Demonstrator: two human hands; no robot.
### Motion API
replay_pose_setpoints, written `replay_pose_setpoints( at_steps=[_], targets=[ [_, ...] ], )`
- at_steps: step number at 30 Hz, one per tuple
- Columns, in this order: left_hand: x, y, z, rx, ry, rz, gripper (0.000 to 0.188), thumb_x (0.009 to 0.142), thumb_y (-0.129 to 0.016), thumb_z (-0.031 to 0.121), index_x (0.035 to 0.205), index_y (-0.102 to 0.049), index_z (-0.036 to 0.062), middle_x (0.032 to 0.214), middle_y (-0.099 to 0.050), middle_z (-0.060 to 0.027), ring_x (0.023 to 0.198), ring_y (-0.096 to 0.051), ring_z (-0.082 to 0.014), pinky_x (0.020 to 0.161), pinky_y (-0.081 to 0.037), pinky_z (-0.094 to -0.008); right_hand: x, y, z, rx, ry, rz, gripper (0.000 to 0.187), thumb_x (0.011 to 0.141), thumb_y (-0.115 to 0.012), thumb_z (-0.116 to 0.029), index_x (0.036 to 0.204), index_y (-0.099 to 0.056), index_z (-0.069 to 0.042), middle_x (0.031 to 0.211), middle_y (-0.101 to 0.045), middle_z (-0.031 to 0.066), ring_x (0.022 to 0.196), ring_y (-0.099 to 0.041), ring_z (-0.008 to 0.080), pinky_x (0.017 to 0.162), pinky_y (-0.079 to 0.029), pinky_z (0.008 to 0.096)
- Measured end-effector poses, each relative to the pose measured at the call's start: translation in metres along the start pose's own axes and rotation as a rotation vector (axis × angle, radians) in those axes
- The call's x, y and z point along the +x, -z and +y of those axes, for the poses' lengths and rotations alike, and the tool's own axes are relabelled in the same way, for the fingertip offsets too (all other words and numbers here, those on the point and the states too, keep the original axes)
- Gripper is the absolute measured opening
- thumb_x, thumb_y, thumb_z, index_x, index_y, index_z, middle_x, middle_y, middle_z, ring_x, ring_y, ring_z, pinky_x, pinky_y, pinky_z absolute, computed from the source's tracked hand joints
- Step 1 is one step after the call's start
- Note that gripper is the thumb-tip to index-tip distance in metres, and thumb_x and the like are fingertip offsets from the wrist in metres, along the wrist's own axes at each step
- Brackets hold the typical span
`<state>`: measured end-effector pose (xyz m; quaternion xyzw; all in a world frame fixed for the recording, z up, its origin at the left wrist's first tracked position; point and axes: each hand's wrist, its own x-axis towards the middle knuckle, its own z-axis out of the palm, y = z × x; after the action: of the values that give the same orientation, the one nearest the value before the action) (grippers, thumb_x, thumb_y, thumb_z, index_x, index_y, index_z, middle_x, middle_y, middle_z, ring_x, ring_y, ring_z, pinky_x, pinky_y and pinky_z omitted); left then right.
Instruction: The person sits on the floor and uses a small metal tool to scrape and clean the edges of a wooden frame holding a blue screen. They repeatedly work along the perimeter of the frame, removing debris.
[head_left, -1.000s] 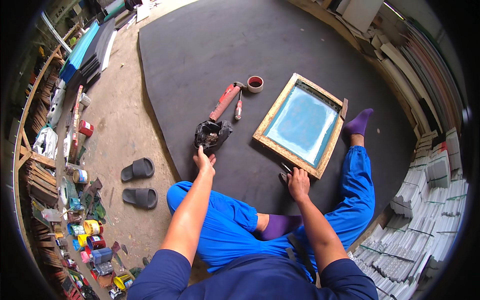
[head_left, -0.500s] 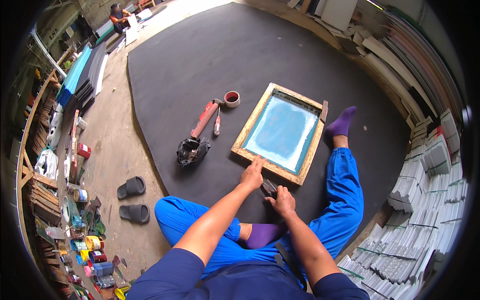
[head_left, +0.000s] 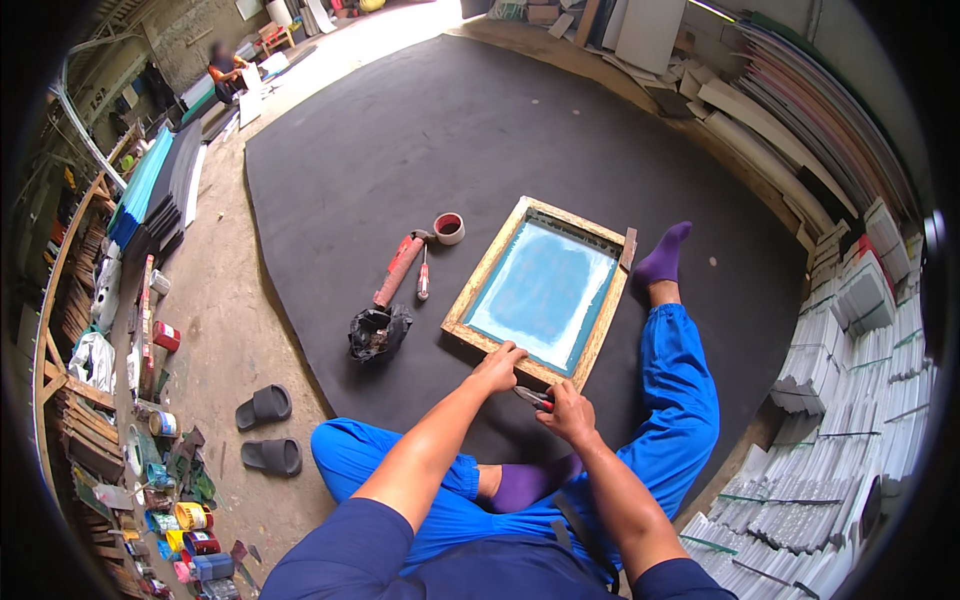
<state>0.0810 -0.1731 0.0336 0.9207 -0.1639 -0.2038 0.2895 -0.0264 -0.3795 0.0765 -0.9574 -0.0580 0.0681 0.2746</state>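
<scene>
On a broad black sheet (head_left: 330,150), before a seated person: one wood-framed screen (head_left: 546,290), rectangular, lying flat and slightly turned, near edge toward the hands; rails yellow-brown and mottled, panel teal-blue at the centre, with cloudy white around it and a darker teal margin. One short brown strip (head_left: 628,249), at the far right corner of the screen. Left hand (head_left: 494,370): forearm slanting forward and inward, back of the hand upward, fingers partly bent at the near rail; whether they grip it cannot be told. Right hand (head_left: 570,415): closed around one pair of pliers (head_left: 534,398), red at the handle, dark metal ahead, pointing left toward the other hand, just beside the near rail; spread of the jaws too small to tell. Left of the screen: one roll of tape (head_left: 449,229), ring-shaped, red inside; one screwdriver (head_left: 423,283), red and slender; one long-shafted tool (head_left: 398,278), reddish; one crumpled black plastic bag (head_left: 380,333), mouth open, contents unclear. Around these: blue trousers (head_left: 680,370), soft cloth gathered at the ankle; purple socks (head_left: 663,258). Further out: two dark slip-on sandals (head_left: 268,408), smooth-strapped, on rough concrete (head_left: 225,350); white bundles (head_left: 800,480), stacked and corded.
</scene>
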Motion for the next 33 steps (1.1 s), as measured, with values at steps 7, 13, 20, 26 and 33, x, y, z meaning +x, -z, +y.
replay_pose_setpoints(
  at_steps=[7,13,20,26,33],
  targets=[
    [-0.049,0.009,-0.030,-0.019,-0.083,0.013,0.058,0.079,-0.054,-0.002,0.134,-0.067,0.0154,0.141,-0.055,-0.0128,0.130,-0.055,-0.0356,0.111,-0.046,-0.0425,0.019,0.006,-0.010,-0.029,0.005,0.012,0.043,0.072,-0.081,-0.035,0.102,-0.068,-0.007,0.102,-0.065,0.0128,0.093,-0.069,0.0355,0.081,-0.057,0.0466],
    [-0.092,0.022,-0.058,0.000,-0.098,0.019,0.050,0.077,-0.061,0.009,0.126,-0.073,0.0116,0.137,-0.060,-0.0148,0.125,-0.060,-0.0358,0.109,-0.048,-0.0419,0.027,-0.007,-0.031,-0.012,-0.109,0.048,0.040,0.073,-0.079,-0.034,0.101,-0.068,-0.007,0.102,-0.065,0.0127,0.097,-0.067,0.0335,0.085,-0.055,0.0459],
    [-0.123,0.008,-0.078,0.057,-0.213,0.032,0.045,0.077,-0.065,0.022,0.120,-0.077,0.0146,0.127,-0.064,-0.0155,0.116,-0.065,-0.0357,0.102,-0.053,-0.0432,0.046,-0.025,-0.061,0.026,-0.286,0.051,0.043,0.072,-0.080,-0.034,0.095,-0.069,0.001,0.103,-0.069,0.0224,0.101,-0.067,0.0381,0.090,-0.054,0.0453],
    [-0.131,0.007,-0.064,0.061,-0.240,0.008,0.042,0.077,-0.065,0.022,0.116,-0.077,0.0129,0.115,-0.064,-0.0180,0.109,-0.067,-0.0381,0.096,-0.055,-0.0454,0.067,-0.058,-0.047,-0.046,-0.325,0.166,0.047,0.073,-0.080,-0.035,0.100,-0.066,0.001,0.108,-0.067,0.0233,0.102,-0.067,0.0408,0.091,-0.054,0.0493],
    [-0.142,-0.032,-0.079,-0.133,0.003,0.414,0.058,0.085,-0.072,0.030,0.140,-0.061,0.0132,0.146,-0.046,-0.0239,0.124,-0.059,-0.0441,0.104,-0.051,-0.0493,0.066,-0.070,-0.042,-0.121,-0.362,0.074,0.052,0.076,-0.080,-0.035,0.111,-0.063,0.000,0.116,-0.064,0.0222,0.108,-0.067,0.0421,0.092,-0.055,0.0500]
  ],
)
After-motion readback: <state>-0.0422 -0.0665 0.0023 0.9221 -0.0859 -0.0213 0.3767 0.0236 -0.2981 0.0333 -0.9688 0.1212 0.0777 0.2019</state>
